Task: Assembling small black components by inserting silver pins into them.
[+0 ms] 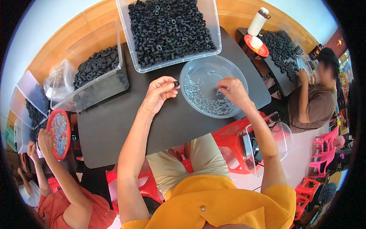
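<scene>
My left hand [161,93] is over the dark table, thumb and fingers pinching a small black plastic part [176,84]. Over the round clear plastic tray [185,68] is my right hand [233,91], with its fingertips drawn together; whatever may be between them is too small to make out. Many small shiny metal springs [209,105] lie loose in that tray, mostly along its near and left sides. Just beyond my hands, a large clear bin [139,70] is heaped with black plastic parts [171,32] like the one in my left hand.
Left of the big bin stands another clear bin [103,86] of black parts. A person in red [76,202] works at the left beside a red tray [50,131]. Another person in brown [312,107] sits at the right. A bottle [258,21] stands at the far right.
</scene>
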A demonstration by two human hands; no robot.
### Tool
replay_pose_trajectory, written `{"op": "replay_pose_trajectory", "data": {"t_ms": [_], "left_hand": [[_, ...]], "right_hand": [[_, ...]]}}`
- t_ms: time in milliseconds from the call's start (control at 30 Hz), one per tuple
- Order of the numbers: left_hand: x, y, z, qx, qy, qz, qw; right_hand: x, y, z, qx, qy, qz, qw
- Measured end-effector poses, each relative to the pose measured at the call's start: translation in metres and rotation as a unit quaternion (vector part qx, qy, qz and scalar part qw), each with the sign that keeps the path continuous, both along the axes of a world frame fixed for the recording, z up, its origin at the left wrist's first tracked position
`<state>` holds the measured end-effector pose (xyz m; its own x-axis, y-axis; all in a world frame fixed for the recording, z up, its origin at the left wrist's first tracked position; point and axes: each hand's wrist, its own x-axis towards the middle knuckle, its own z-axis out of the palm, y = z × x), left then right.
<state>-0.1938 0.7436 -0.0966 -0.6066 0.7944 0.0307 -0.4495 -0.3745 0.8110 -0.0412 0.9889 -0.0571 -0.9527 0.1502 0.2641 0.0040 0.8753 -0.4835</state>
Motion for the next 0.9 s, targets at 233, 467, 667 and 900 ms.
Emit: {"op": "replay_pose_trajectory", "data": {"t_ms": [233, 467, 667, 900], "left_hand": [[0.001, 0.0, 0.0, 0.027, -0.018, -0.006, 0.999], [-0.001, -0.001, -0.001, 0.034, -0.028, -0.006, 0.999], [0.0, -0.001, 0.0, 0.031, -0.021, -0.001, 0.999], [0.0, -0.002, -0.002, 0.011, 0.004, 0.006, 1.0]], "right_hand": [[0.003, 0.0, 0.005, 0.057, -0.012, 0.093, 0.994], [0.005, 0.001, 0.004, 0.073, 0.0, 0.125, 0.989], [0.001, -0.008, 0.011, 0.089, 0.013, 0.058, 0.994], [-0.016, -0.017, 0.03, -0.123, 0.099, -0.038, 0.987]]}}
